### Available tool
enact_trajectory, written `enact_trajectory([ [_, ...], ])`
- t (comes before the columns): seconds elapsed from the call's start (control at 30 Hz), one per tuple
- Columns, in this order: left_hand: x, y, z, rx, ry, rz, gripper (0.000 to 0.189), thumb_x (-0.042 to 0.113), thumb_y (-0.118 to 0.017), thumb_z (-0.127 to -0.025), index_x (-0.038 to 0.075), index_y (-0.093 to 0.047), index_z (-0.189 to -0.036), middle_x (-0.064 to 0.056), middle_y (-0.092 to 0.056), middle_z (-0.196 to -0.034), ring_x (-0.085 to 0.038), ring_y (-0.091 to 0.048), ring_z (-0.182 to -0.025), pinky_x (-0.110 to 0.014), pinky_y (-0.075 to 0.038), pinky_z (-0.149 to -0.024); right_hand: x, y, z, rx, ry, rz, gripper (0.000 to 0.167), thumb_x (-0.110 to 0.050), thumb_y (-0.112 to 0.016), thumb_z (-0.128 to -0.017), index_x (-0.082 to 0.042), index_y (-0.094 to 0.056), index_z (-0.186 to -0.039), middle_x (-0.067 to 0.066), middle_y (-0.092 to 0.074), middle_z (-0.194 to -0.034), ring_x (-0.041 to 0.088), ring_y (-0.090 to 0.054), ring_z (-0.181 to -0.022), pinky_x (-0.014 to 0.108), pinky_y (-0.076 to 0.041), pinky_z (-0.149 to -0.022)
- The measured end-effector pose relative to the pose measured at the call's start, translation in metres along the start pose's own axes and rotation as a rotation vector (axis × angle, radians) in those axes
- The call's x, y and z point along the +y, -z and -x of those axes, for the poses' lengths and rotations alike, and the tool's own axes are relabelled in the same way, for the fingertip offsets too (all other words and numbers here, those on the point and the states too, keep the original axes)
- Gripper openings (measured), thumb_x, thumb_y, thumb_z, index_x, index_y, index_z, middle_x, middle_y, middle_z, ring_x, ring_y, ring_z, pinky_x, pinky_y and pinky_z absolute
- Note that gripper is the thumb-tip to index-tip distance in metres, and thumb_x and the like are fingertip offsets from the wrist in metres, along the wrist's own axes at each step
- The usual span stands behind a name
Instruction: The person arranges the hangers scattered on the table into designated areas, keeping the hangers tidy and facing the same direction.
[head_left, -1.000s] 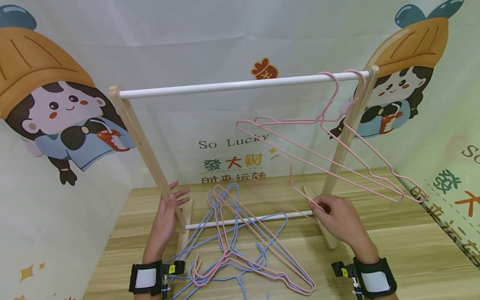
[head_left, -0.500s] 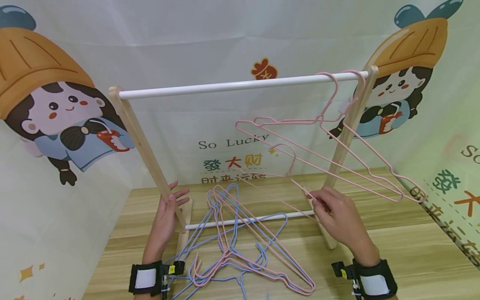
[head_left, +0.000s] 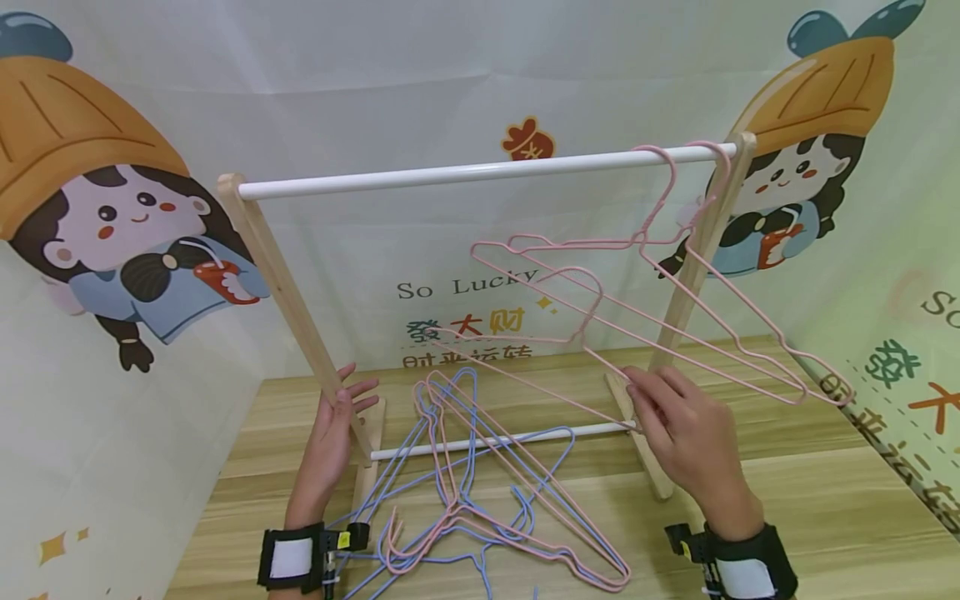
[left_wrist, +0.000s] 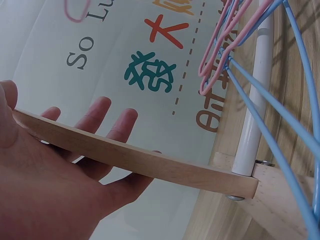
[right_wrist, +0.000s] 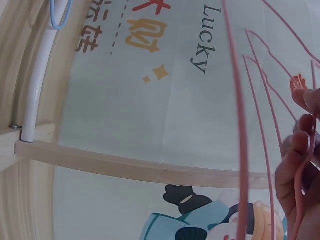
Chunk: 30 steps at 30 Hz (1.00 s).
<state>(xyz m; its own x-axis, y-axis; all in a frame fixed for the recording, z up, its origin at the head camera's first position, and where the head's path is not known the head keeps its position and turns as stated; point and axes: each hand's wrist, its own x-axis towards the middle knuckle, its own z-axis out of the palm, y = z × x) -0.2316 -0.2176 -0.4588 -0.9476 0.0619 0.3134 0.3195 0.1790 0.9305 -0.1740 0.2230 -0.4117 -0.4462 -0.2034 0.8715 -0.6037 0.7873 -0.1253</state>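
Note:
In the head view, my right hand [head_left: 686, 433] pinches a pink wire hanger [head_left: 602, 292] by one shoulder. Its hook points up, below the white top rod [head_left: 465, 173] of a wooden clothes rack. The right wrist view shows the pink wire [right_wrist: 299, 187] between thumb and fingers. At the rack's left post [head_left: 281, 283] my left hand [head_left: 326, 437] holds on low down, thumb in front, fingers stretched out behind. Two pink hangers [head_left: 670, 185] hang from the rod's right end.
Pink hangers [head_left: 451, 514] and blue hangers [head_left: 473, 433] lie tangled on the wood-patterned table [head_left: 810, 467], overlapping the lower white rod [head_left: 600, 428]. The rack's right post [head_left: 686, 292] stands behind the hanging hangers. A printed cloth backdrop [head_left: 420, 100] closes off the back.
My right hand has risen slightly and turned, bringing the held pink hanger up and swinging its far shoulder out to the left. My left hand stays at the post.

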Motion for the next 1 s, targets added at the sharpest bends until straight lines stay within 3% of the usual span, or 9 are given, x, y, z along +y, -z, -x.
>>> enact_trajectory([
  [0.33, 0.0, 0.0, -0.003, -0.003, -0.006, 0.004, 0.053, 0.026, -0.021, -0.123, 0.001, -0.024, -0.169, -0.037, -0.052, -0.153, -0.009, -0.064, -0.123, -0.07, -0.029, -0.115, -0.005, 0.005, -0.011, 0.232, -0.005, 0.085, 0.042, -0.031, -0.058, -0.116, 0.002, -0.082, -0.106, 0.01, -0.058, -0.075, 0.013, -0.04, -0.052, 0.028, -0.028, -0.043],
  [0.6, 0.003, -0.004, -0.002, 0.001, 0.016, -0.005, 0.053, 0.028, -0.021, -0.123, 0.001, -0.023, -0.169, -0.036, -0.052, -0.153, -0.046, -0.058, -0.135, -0.067, -0.031, -0.114, -0.008, 0.009, -0.02, 0.388, -0.041, 0.073, 0.041, -0.03, -0.069, -0.111, 0.007, -0.082, -0.099, 0.016, -0.063, -0.071, 0.023, -0.045, -0.051, 0.027, -0.034, -0.049],
  [0.83, 0.001, -0.002, -0.001, 0.004, -0.004, -0.004, 0.055, 0.029, -0.021, -0.123, 0.001, -0.023, -0.17, -0.037, -0.051, -0.153, -0.046, -0.058, -0.134, -0.073, -0.028, -0.115, -0.003, 0.015, -0.038, 0.47, -0.046, 0.066, 0.013, -0.002, -0.084, -0.09, 0.008, -0.082, -0.097, 0.021, -0.069, -0.074, 0.034, -0.055, -0.052, 0.02, -0.04, -0.06],
  [1.0, 0.0, 0.0, 0.0, -0.002, -0.009, -0.001, 0.054, 0.027, -0.02, -0.123, 0.0, -0.022, -0.17, -0.038, -0.051, -0.153, -0.057, -0.053, -0.137, -0.075, -0.026, -0.116, -0.001, 0.02, -0.051, 0.481, -0.057, 0.087, 0.015, -0.006, -0.084, -0.091, 0.007, -0.083, -0.1, 0.022, -0.07, -0.075, 0.037, -0.056, -0.054, 0.015, -0.037, -0.068],
])
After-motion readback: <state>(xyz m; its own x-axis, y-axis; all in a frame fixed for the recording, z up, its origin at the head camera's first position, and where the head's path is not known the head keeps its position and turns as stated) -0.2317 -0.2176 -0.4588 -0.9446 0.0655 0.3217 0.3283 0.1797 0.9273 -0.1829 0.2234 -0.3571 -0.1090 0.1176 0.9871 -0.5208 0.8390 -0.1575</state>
